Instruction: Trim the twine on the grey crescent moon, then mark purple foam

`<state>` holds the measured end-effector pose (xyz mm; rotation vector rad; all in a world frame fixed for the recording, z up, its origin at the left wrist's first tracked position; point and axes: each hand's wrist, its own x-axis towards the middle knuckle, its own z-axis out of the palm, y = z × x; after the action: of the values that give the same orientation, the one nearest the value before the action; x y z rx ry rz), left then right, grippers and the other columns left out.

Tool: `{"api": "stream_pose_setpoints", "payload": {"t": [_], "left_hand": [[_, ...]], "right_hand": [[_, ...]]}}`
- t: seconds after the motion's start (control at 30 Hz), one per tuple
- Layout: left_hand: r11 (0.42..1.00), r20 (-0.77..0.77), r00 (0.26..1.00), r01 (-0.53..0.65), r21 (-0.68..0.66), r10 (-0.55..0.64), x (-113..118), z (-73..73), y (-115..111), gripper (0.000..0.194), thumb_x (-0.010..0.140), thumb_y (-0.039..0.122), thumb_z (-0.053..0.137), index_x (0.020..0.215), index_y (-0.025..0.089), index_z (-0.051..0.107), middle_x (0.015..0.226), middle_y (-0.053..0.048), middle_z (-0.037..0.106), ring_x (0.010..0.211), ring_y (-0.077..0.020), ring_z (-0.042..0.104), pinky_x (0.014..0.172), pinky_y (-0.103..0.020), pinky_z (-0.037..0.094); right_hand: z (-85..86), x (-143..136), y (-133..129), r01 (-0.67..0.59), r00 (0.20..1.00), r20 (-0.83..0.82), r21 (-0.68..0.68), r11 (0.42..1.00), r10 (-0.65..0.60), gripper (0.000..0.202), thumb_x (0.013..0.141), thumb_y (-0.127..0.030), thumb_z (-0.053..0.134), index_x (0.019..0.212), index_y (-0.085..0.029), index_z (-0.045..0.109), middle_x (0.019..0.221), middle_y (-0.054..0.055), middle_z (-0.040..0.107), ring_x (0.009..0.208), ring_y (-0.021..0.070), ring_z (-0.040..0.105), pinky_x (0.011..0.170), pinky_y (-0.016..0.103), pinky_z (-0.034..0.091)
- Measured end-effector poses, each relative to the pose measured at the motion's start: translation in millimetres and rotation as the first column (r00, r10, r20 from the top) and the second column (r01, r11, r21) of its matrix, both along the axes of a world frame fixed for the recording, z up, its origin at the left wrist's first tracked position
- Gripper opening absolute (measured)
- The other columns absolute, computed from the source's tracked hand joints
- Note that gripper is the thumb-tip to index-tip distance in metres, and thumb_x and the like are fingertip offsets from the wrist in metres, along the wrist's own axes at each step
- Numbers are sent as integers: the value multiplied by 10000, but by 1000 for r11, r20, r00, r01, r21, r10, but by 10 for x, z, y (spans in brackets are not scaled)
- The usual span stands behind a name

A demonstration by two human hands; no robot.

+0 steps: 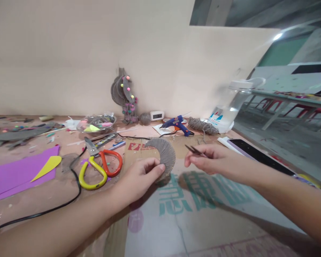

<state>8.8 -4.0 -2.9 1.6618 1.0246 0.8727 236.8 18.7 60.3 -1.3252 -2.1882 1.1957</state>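
Your left forearm crosses the near left of the tabletop, a gray yarn-wrapped crescent in hand.
Your left hand has its fingers clamped on the crescent's lower end, over the cardboard at mid-tabletop; your right hand has its fingers pinched on dark tweezers, their 2 tips slightly apart, near the crescent but not touching. Grip the crescent firmly without sliding its windings, and bring the tips in flat so they don't snag a strand; the glue gun near the back edge may be hot. Large green Chinese characters mark the cardboard, partly hidden; its red logo has lettering I cannot fully read. Toward the back right corner, a bottle shows letters ending "LOOK".
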Motion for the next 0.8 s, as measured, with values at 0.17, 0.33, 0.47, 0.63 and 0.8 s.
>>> {"api": "stream_pose_setpoints", "payload": {"t": [0.17, 0.33, 0.47, 0.63, 0.8], "left_hand": [[999, -8, 999, -35, 17, 35, 4, -27, 34, 290, 884, 400, 439, 681, 194, 456, 644, 43, 409, 626, -124, 419, 588, -248, 334], [996, -10, 996, -86, 29, 87, -8, -12, 32, 316, 876, 397, 454, 632, 196, 442, 610, 41, 433, 606, -129, 433, 583, -258, 336], [990, 5, 991, -132, 41, 132, -33, -2, 28, 328, 877, 422, 442, 634, 201, 435, 599, 44, 443, 593, -132, 443, 576, -257, 344], [989, 28, 990, -137, 56, 136, -36, 18, 0, 318, 876, 429, 447, 647, 208, 425, 585, 52, 461, 596, -136, 476, 579, -250, 367], [994, 11, 995, -95, 51, 95, -21, 26, -48, 285, 873, 422, 460, 699, 198, 492, 637, 43, 487, 630, -140, 493, 602, -255, 380]], "right_hand": [[106, 103, 48, 61, 998, 5, 40, 997, -61, 373, 783, -548, 574, 835, -194, 680, 588, -28, 397, 496, 91, 322, 433, 229, 239], [-185, 26, -112, 128, 981, -142, -16, 992, -129, 351, 741, -516, 636, 705, -168, 620, 604, -18, 461, 528, 93, 365, 461, 228, 262], [-496, -51, -223, 281, 897, -320, -124, 952, -306, 401, 736, -539, 644, 707, -149, 553, 589, -34, 443, 494, 67, 340, 453, 213, 247], [-510, -142, -146, 292, 865, -363, -200, 935, -347, 419, 760, -565, 613, 772, -153, 537, 513, -105, 264, 425, 43, 174, 414, 214, 116], [-287, -327, -17, 243, 914, -330, -23, 970, -237, 402, 796, -560, 564, 831, -160, 567, 540, -91, 256, 466, 64, 218, 445, 211, 174]]}}
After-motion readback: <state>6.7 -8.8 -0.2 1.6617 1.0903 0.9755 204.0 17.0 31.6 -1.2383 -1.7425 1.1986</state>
